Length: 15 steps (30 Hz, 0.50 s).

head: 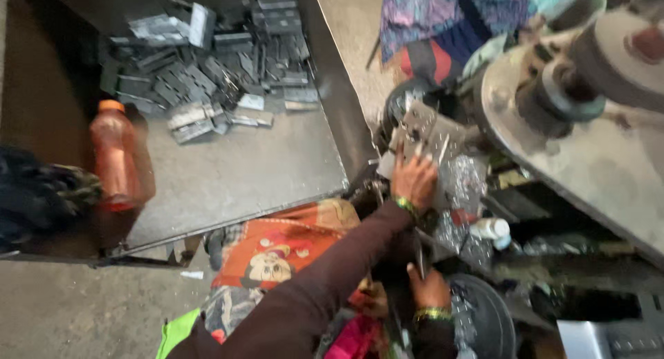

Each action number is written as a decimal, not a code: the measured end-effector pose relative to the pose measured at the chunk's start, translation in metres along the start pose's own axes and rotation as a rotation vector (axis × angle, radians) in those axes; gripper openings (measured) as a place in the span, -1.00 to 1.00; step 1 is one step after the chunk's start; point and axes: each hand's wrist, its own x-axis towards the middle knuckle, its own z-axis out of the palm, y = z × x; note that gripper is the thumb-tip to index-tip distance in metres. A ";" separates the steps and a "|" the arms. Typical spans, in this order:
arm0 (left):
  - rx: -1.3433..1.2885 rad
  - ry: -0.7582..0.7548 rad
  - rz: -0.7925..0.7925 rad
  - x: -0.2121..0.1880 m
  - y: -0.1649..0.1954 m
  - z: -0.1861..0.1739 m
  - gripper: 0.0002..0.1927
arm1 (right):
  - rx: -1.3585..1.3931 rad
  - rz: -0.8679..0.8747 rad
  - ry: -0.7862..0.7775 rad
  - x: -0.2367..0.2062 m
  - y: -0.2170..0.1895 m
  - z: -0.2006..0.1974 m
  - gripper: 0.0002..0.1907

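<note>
Centrally, the left hand [415, 179] lies flat, fingers spread, on a grey metal plate [425, 131] beside the machine [588, 144]. Below it, the right hand [429, 286] curls around a dark lever [420, 259]. Leftward, a tray [228, 172] bears grey metal pieces [214, 61] and an orange bottle [117, 155]. Concrete floor [83, 310] lies underneath.

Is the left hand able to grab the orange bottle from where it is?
Probably not without leaning. The left hand rests on metal parts by the machine, while the orange bottle stands far across the tray, though nothing blocks the way.
</note>
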 end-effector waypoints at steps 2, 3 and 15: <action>-0.041 -0.058 -0.017 0.007 0.002 0.005 -0.81 | 0.009 -0.042 0.020 -0.011 0.002 -0.021 -0.26; -0.060 -0.008 -0.020 0.015 0.000 0.006 -0.82 | 0.001 -0.062 0.034 -0.012 -0.002 -0.030 -0.24; 0.006 0.049 0.010 0.025 -0.008 0.003 -0.69 | -0.052 0.017 0.248 -0.017 0.000 0.060 -0.28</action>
